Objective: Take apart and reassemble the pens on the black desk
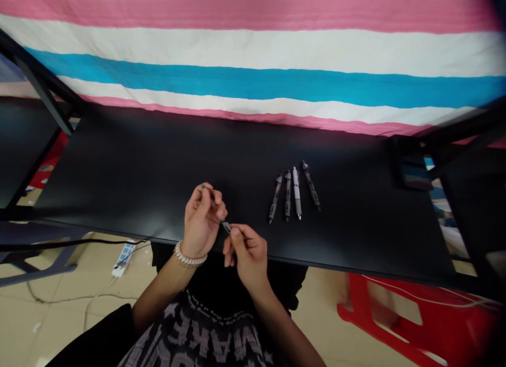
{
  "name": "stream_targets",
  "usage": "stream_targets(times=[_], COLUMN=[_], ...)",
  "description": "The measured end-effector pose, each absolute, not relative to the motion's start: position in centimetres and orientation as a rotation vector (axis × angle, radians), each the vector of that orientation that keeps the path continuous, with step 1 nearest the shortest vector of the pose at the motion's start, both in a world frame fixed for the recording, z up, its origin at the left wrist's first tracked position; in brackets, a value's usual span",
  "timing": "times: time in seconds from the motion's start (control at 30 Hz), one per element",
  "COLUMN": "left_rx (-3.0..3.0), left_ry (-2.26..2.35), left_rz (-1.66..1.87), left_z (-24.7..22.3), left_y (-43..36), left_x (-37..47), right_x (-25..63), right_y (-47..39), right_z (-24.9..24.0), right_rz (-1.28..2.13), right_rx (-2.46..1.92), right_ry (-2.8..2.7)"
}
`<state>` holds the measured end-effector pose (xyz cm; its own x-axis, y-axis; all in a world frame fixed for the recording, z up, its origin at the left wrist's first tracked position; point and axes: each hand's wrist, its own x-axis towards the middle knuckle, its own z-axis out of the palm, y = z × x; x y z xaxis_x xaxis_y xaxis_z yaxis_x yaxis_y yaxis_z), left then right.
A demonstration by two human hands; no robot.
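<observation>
A pen (225, 227) with a grey grip spans the space between my two hands near the table's front edge. My left hand (203, 214), with a coiled white band on the wrist, closes its fingers round the upper part of the pen and hides most of it. The thumb and fingers of my right hand (248, 248) pinch its lower end, so the tip is covered. To the right, several pens lie side by side on the black table: dark ones with grey grips (274, 201) and a white one (296, 190).
A striped pink, white and blue cloth (253, 82) hangs behind the black table (158, 161). Black metal frame bars rise at both sides. A dark box-like object (413, 166) sits at the right. Below are a red plastic stool (395, 314) and a power strip (125, 256) with cables.
</observation>
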<state>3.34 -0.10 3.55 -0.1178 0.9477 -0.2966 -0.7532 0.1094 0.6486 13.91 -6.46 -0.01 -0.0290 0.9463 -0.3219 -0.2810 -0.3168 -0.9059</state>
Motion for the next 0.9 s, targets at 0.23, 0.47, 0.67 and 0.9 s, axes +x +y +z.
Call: stream_targets(times=[0.23, 0.47, 0.67, 0.9], left_rx=[0.181, 0.317, 0.945, 1.724], left_ry=[0.829, 0.855, 1.191, 1.335], left_rz=[1.359, 1.16, 1.023, 0.87], left_z=[5.5, 4.7, 1.5, 0.5], left_y=[0.2, 2.4, 3.0, 1.4], left_x=[2.5, 3.2, 4.8, 5.7], right_x=[12.8, 15.0, 20.5, 34.3], right_y=[-8.0, -6.9, -5.1, -0.8], right_z=[-0.8, -0.5, 0.1, -0.9], right_rz=[1.344, 1.007, 0.563, 0.216], right_rx=[-1.248, -1.362, -1.533, -1.799], right_ry=[-1.081, -1.43, -1.256, -1.007])
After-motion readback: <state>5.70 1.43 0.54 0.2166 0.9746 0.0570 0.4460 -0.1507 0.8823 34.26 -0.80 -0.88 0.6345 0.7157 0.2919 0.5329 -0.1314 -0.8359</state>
